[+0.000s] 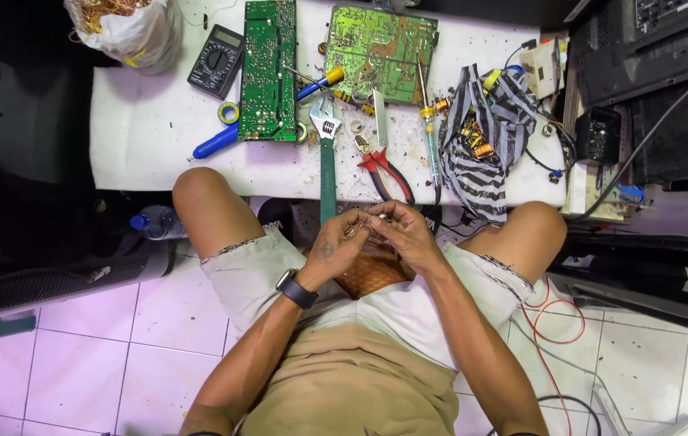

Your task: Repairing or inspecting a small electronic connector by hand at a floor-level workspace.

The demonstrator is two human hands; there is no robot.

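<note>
Both hands meet over the lap: the left hand (336, 246), a black watch at its wrist, and the right hand (404, 234) pinch a small metallic part (360, 226) between their fingertips, too tiny to make out. At 12 o'clock from them, on the white table (150, 137), lie red-handled pliers (384, 169), a green-handled wrench (327, 153) and two green circuit boards (270, 69). A striped cloth (481, 129) sits at 2 o'clock.
</note>
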